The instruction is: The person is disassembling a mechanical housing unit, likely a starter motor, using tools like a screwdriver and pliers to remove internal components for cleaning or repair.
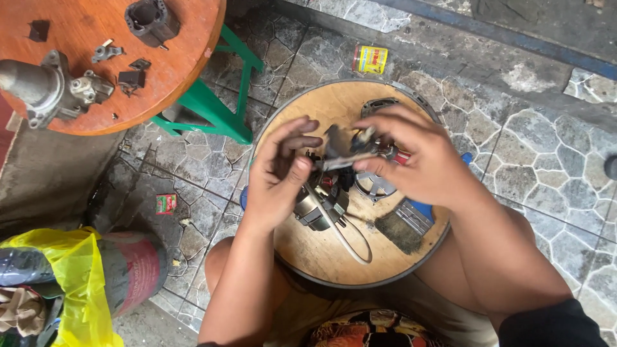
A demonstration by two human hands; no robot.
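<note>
Nearest the lens, bare knees frame a round wooden stool (392, 96), and over its top both hands are busy. The left hand (277, 177) has its fingers curled around a small grimy motor part (319, 204), likely steadying it. The right hand (421, 160) is closed in a pinch on a slim metal tool with a red grip (360, 154), its tip laid across the part. A pale cable (347, 241) loops off toward the near rim, beside a dark rag (400, 232) and a blue-handled brush (418, 215). Far left, a second round table (186, 71) on a green frame (218, 112) carries a grey starter motor housing (48, 87) and loose bits. Cracked stone paving (546, 160) all round; a yellow bag (71, 283) sits near left, a yellow tin (371, 59) beyond.
</note>
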